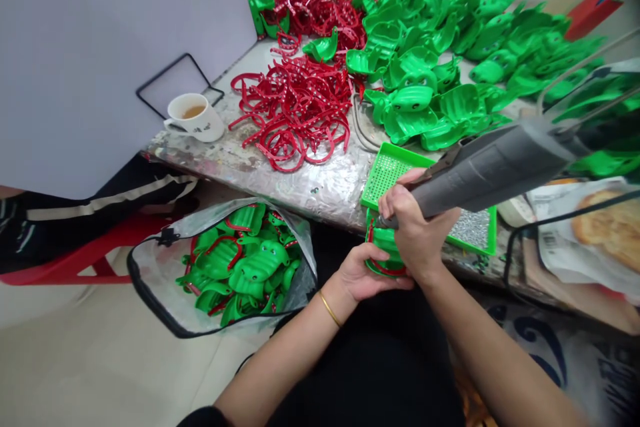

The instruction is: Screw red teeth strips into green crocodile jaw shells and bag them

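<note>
Against the table's front edge, my left hand point(363, 273) is closed around a green plastic crocodile piece point(389, 243) with a red strip along its rim. My right hand point(423, 233) grips a grey electric screwdriver point(493, 167), tilted, its tip down at the green piece. The exact contact is partly hidden by my fingers. Just behind my hands sits a green tray point(367, 201) with a perforated section, and small silver screws point(471, 230) fill its right part.
Loose red toothed strips point(295, 107) and green crocodile pieces point(415, 87) are heaped on the table. A white cup point(197, 125) with drink stands left. An open bag point(155, 280) holds joined pieces. Packaged food point(600, 220) lies right. A person's leg point(100, 207) shows at left.
</note>
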The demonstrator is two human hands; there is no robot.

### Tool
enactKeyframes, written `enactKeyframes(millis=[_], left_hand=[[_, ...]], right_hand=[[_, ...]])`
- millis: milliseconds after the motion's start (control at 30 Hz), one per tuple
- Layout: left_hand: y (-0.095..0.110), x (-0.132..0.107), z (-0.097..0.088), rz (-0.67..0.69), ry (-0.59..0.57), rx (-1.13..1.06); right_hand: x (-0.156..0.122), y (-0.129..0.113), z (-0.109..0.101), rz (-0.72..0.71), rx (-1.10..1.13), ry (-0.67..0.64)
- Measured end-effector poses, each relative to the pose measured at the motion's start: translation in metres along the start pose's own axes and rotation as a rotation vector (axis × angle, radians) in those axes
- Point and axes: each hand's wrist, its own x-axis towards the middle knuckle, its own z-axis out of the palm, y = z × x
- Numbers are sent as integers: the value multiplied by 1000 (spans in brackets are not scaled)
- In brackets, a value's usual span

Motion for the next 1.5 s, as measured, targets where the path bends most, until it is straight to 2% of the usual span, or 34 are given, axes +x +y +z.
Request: enactKeyframes(millis=[100,233,333,433,567,667,767,900,1500], left_hand=[[0,1,-1,2,-4,-6],[2,0,10,-30,-100,-32],[4,-1,18,-74,-166,-55],[4,-1,20,-71,-168,-39],[3,0,20,-53,-153,-11],[3,0,20,-58,-152,-24],[2,0,20,-63,-151,-40],[2,1,18,-58,-145,-38],[4,4,13,-71,-177,-35]], right_hand=[[-2,1,1,-10,-32,14],[11,-8,-4,32,49,-76],[43,-18,-12,-24,47,-79],[88,-18,-18,-148,14,-33],[139,5,-21,-216,-39,33],[154,29,-21,-185,-108,89],[158,44,-22,-174,-154,115],[159,53,-24,-169,-177,127],[154,60,-26,-168,-194,124]])
